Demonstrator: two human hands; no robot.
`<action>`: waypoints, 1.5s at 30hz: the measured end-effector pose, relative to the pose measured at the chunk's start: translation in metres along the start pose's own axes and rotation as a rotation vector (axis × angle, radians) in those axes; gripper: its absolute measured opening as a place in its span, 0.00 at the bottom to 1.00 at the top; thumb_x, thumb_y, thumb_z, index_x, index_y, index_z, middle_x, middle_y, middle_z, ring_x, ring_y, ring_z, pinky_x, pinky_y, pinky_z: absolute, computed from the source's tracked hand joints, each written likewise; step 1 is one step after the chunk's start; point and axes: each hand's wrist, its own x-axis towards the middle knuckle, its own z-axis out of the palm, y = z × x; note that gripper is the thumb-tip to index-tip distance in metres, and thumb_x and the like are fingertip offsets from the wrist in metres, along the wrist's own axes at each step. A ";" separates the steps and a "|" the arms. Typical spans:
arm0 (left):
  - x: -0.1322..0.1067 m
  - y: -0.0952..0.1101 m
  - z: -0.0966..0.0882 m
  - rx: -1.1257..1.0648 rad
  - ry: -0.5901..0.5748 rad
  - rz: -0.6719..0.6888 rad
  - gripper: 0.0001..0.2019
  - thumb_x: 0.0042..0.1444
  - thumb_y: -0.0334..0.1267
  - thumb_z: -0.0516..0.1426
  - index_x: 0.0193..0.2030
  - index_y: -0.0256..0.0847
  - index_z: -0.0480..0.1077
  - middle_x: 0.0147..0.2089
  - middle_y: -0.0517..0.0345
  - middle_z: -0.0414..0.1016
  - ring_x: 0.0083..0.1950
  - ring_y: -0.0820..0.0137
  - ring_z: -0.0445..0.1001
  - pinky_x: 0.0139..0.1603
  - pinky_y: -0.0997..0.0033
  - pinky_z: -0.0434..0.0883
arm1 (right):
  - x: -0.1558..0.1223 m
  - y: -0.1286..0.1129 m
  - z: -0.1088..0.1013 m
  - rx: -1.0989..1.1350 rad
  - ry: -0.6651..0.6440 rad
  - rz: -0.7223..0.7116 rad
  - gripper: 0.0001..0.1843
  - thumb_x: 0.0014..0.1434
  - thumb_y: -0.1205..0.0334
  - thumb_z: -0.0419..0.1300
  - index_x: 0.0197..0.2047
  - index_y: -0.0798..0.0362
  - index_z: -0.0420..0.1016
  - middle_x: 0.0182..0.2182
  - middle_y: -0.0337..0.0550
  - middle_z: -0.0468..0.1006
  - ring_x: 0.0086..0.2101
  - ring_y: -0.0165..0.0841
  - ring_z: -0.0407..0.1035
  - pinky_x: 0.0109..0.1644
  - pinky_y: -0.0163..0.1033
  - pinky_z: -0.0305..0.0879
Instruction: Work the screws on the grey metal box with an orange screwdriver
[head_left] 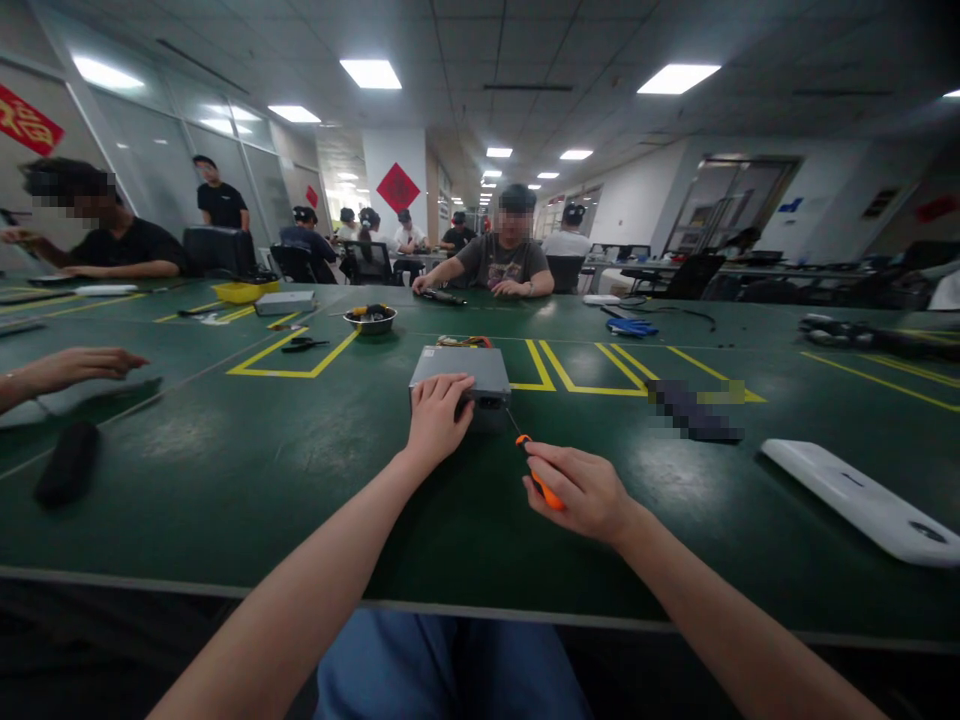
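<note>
Above the green bench's edge [225, 590], hands apart: left [441, 420] flat on grey box [459, 368], right [577, 492] clenching orange screwdriver [550, 495].

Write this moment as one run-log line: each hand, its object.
left hand | on grey metal box | right hand | holds orange-handled screwdriver

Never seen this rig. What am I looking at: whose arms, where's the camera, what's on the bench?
No robot here. This is one picture from a camera worn on a person's head, looking forward and down, so the two arms at the bottom are the wearer's own. The left hand rests on a grey metal box on a green work table. The right hand grips an orange-handled screwdriver, its shaft pointing toward the box. Further along lie a metal bowl and black-handled scissors. The hand at the far left belongs to another person; more people sit around the room.
</note>
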 end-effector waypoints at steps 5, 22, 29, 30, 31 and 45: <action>0.000 0.000 0.000 -0.002 -0.003 -0.005 0.15 0.55 0.35 0.53 0.50 0.47 0.65 0.53 0.57 0.69 0.54 0.64 0.63 0.54 0.60 0.56 | 0.000 0.001 0.001 -0.009 -0.036 0.001 0.10 0.56 0.68 0.55 0.43 0.57 0.65 0.38 0.51 0.75 0.37 0.32 0.73 0.37 0.34 0.74; 0.000 0.001 -0.002 0.000 -0.007 -0.002 0.15 0.55 0.35 0.53 0.50 0.47 0.65 0.52 0.57 0.69 0.54 0.64 0.64 0.54 0.59 0.57 | 0.001 -0.006 -0.001 0.020 -0.229 -0.001 0.17 0.60 0.56 0.52 0.50 0.55 0.65 0.44 0.56 0.69 0.39 0.35 0.71 0.37 0.36 0.71; 0.001 0.001 -0.001 -0.002 -0.011 -0.006 0.15 0.55 0.36 0.53 0.50 0.47 0.65 0.53 0.56 0.69 0.54 0.63 0.64 0.54 0.59 0.57 | 0.008 -0.003 -0.001 0.082 -0.202 -0.074 0.14 0.59 0.55 0.53 0.42 0.57 0.66 0.41 0.57 0.72 0.35 0.35 0.72 0.36 0.38 0.70; 0.001 0.001 -0.001 -0.003 -0.013 -0.006 0.15 0.55 0.36 0.52 0.50 0.47 0.65 0.53 0.56 0.69 0.54 0.63 0.64 0.54 0.58 0.57 | 0.006 -0.002 0.000 0.094 -0.165 -0.055 0.12 0.58 0.56 0.54 0.40 0.57 0.65 0.41 0.57 0.73 0.35 0.35 0.72 0.34 0.37 0.70; 0.001 0.001 -0.001 -0.004 -0.014 -0.005 0.15 0.55 0.36 0.52 0.50 0.47 0.65 0.53 0.56 0.69 0.54 0.63 0.64 0.54 0.58 0.57 | 0.004 -0.001 0.002 0.109 -0.130 -0.027 0.11 0.57 0.57 0.55 0.39 0.56 0.64 0.41 0.56 0.73 0.36 0.35 0.72 0.34 0.36 0.70; 0.000 0.002 0.001 0.008 -0.012 -0.006 0.15 0.55 0.36 0.53 0.50 0.47 0.65 0.53 0.57 0.69 0.54 0.63 0.63 0.54 0.59 0.56 | -0.010 0.000 -0.005 0.162 -0.128 0.058 0.16 0.60 0.60 0.52 0.50 0.57 0.60 0.48 0.60 0.67 0.42 0.38 0.69 0.38 0.40 0.70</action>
